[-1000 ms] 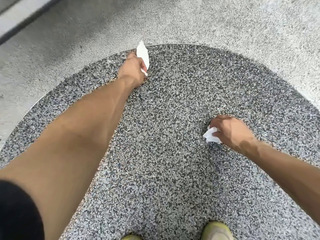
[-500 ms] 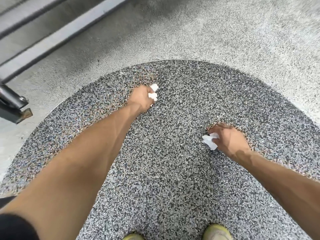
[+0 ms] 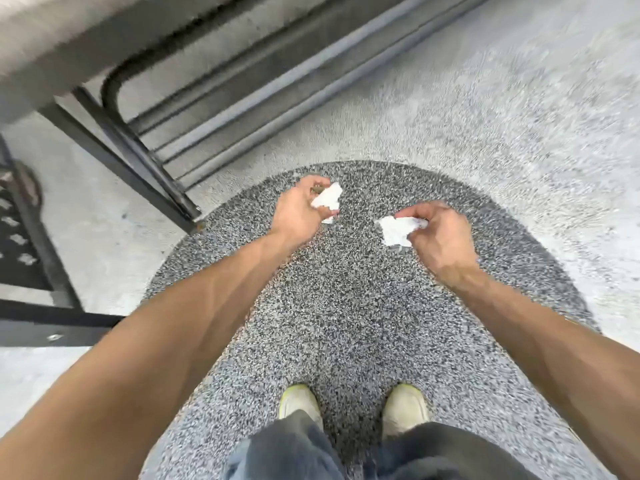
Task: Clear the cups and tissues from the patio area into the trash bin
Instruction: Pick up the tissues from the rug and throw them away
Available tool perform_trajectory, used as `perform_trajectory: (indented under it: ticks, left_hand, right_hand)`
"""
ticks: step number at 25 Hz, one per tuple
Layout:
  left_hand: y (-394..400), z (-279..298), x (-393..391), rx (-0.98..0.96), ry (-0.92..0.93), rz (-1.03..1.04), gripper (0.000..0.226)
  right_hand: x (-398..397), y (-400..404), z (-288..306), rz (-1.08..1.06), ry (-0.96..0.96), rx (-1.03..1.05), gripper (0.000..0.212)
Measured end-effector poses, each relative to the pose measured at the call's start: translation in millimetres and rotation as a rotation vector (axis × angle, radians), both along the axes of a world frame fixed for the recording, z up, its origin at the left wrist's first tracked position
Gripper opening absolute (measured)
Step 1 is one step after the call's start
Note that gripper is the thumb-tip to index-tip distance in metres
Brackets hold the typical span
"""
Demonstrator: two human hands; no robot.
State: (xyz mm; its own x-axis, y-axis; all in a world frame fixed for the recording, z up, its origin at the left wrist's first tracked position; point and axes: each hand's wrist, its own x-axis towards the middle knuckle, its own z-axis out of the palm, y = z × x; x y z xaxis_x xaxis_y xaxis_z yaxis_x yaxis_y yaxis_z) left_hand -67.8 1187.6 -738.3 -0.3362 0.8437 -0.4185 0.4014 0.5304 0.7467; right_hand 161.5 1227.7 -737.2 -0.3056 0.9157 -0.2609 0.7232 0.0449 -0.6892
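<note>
My left hand [image 3: 299, 211] is closed around a crumpled white tissue [image 3: 327, 199], held above the dark speckled round patch of floor [image 3: 346, 323]. My right hand [image 3: 438, 237] grips a second crumpled white tissue [image 3: 396, 230] at about the same height, a little to the right. Both tissues are off the ground and stick out from between the fingers. No cup and no trash bin is in view.
A dark metal table leg [image 3: 138, 161] slants down to the patch's left edge, under a pale tabletop [image 3: 52, 46]. A black perforated metal chair [image 3: 20, 244] stands at far left. Pale speckled floor [image 3: 519, 116] surrounds the patch. My shoes [image 3: 353, 407] stand near the bottom.
Both hands have lifted off the floor with their tissues and drawn closer together. The view has risen and pulled back, bringing the table, the chair and my feet into sight.
</note>
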Motion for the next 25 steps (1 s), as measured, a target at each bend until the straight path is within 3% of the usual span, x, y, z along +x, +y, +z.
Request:
perform_trajectory:
  ticks: [6,11,14,21,25]
  left_hand:
    - [-19,234,-21,0.109,0.061,0.134,0.016]
    - [-47,423,-52,0.168,0.056,0.236,0.028]
    - [-69,525,-73,0.29,0.02,0.273,0.022]
    - [-109,675,-102,0.577,0.224,0.328,0.02]
    - [-140,721,-92,0.659,0.279,0.347,0.024]
  right_hand:
    - [-30,11,245,-0.008,0.12,0.016,0.04]
    - [-64,15,442,0.052,0.169,0.167,0.034]
    - [-85,5,541,0.051,0.234,0.217,0.028]
    - [-124,-19,680,0.128,0.406,0.425,0.029]
    - [-126,-33,719,0.187,0.468,0.474,0.032]
